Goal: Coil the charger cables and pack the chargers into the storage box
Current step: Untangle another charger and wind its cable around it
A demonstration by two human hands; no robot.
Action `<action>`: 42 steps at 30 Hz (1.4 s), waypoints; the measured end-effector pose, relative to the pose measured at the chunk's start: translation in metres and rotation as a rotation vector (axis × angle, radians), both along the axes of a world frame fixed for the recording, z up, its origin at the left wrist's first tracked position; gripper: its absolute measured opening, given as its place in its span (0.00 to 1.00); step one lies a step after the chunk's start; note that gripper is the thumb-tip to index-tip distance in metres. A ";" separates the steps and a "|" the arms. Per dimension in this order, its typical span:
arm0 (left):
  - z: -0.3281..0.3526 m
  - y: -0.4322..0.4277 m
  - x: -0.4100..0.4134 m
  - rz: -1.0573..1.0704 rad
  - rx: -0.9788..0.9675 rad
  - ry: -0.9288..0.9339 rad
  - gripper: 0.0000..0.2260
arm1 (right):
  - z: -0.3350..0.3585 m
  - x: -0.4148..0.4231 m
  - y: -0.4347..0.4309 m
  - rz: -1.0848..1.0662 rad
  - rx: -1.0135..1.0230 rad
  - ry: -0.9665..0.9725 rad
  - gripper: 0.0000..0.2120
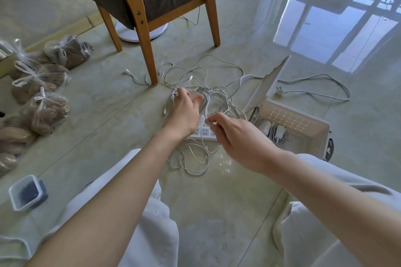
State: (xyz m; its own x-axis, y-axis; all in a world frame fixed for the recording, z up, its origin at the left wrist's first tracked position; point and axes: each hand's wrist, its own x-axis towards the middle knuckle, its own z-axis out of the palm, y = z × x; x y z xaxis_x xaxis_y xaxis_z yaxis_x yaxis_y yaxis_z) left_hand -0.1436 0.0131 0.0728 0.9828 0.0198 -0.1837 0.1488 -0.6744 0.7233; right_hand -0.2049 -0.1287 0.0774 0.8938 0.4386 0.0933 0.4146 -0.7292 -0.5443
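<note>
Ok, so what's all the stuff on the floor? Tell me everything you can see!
cables: many, white, tangled on the floor in the middle
charger: one, white, held over the tangle
power strip: one, white, on the floor by the tangle
storage box: one, pale, open, on the right
chargers: a few, white, inside the box
chair: one, wood with grey seat, at the back
bags: several, clear with brown stuff inside, left
tub: one, clear, bottom left
left hand: one, grips the charger
right hand: one, pinches a cable

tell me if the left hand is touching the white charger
Touching: in the head view the left hand grips the white charger, thumb and fingers curled round it.
</note>
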 end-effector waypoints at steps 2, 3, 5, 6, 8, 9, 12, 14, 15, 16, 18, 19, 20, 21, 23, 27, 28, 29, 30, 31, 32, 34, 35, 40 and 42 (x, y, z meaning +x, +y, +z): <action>0.001 -0.005 0.002 0.097 -0.233 0.083 0.12 | -0.001 -0.004 0.004 0.059 0.014 0.005 0.13; 0.000 -0.007 0.003 0.135 -0.324 0.128 0.12 | -0.002 -0.005 0.005 0.071 0.008 0.005 0.13; 0.000 -0.011 0.003 0.212 -0.564 0.200 0.13 | -0.004 -0.006 0.006 0.086 -0.015 0.003 0.13; 0.002 -0.013 0.003 0.241 -0.695 0.226 0.14 | -0.006 -0.007 0.007 0.099 -0.026 0.013 0.13; 0.005 -0.013 0.003 0.267 -0.879 0.275 0.19 | -0.010 -0.009 0.009 0.125 -0.035 0.065 0.12; 0.007 -0.012 0.004 0.265 -0.948 0.307 0.20 | -0.011 -0.010 0.010 0.137 -0.036 0.103 0.12; 0.015 -0.007 0.004 0.233 -1.123 0.455 0.21 | -0.013 -0.007 0.009 0.163 -0.044 0.228 0.11; 0.020 -0.005 0.003 0.143 -1.155 0.499 0.19 | -0.011 0.000 0.003 0.186 -0.117 0.264 0.09; 0.022 -0.005 0.001 0.088 -1.147 0.498 0.18 | -0.009 0.004 0.000 0.198 -0.155 0.268 0.09; 0.024 -0.004 0.000 0.036 -1.123 0.496 0.17 | -0.008 0.007 -0.004 0.208 -0.183 0.274 0.10; 0.029 -0.002 -0.001 -0.068 -1.038 0.518 0.17 | -0.008 0.014 -0.011 0.205 -0.236 0.292 0.10; 0.031 0.000 -0.001 -0.122 -0.981 0.537 0.18 | -0.011 0.017 -0.014 0.188 -0.266 0.303 0.10; 0.032 0.002 -0.002 -0.179 -0.902 0.554 0.18 | -0.012 0.021 -0.018 0.164 -0.293 0.302 0.10; 0.033 0.003 -0.003 -0.241 -0.802 0.560 0.19 | -0.013 0.025 -0.021 0.137 -0.314 0.295 0.10; 0.032 0.004 -0.005 -0.344 -0.587 0.541 0.20 | -0.013 0.031 -0.027 0.078 -0.342 0.278 0.11; 0.021 0.005 -0.003 -0.352 -0.400 0.447 0.15 | -0.009 0.037 -0.036 0.004 -0.307 0.249 0.13; 0.017 0.006 -0.001 -0.352 -0.373 0.422 0.14 | -0.007 0.036 -0.037 -0.008 -0.288 0.235 0.13; 0.015 0.007 0.000 -0.356 -0.345 0.403 0.13 | -0.005 0.035 -0.037 -0.023 -0.273 0.220 0.14; 0.013 0.008 0.001 -0.361 -0.319 0.390 0.12 | -0.004 0.035 -0.037 -0.040 -0.267 0.204 0.15; 0.011 0.010 0.002 -0.369 -0.300 0.378 0.12 | -0.002 0.035 -0.037 -0.056 -0.271 0.185 0.15; 0.010 0.011 0.003 -0.378 -0.284 0.366 0.13 | -0.001 0.036 -0.037 -0.075 -0.274 0.165 0.16; 0.008 0.013 0.003 -0.381 -0.220 0.322 0.13 | -0.002 0.037 -0.039 -0.113 -0.279 0.112 0.16; 0.006 0.015 0.003 -0.381 -0.150 0.281 0.13 | -0.001 0.037 -0.040 -0.131 -0.288 0.080 0.17; -0.004 0.021 0.003 -0.375 0.362 0.068 0.12 | 0.003 0.039 -0.041 -0.171 -0.298 0.004 0.19; -0.005 0.019 0.004 -0.330 0.384 0.048 0.12 | 0.004 0.037 -0.035 -0.157 -0.295 -0.039 0.19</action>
State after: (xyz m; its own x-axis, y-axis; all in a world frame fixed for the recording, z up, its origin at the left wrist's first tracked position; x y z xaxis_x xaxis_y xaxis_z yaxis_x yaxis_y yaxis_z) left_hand -0.1399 0.0323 0.0673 0.9386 -0.2156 -0.2694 -0.0903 -0.9069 0.4115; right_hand -0.1683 -0.1639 0.0818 0.9510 0.3088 0.0179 0.3008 -0.9097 -0.2862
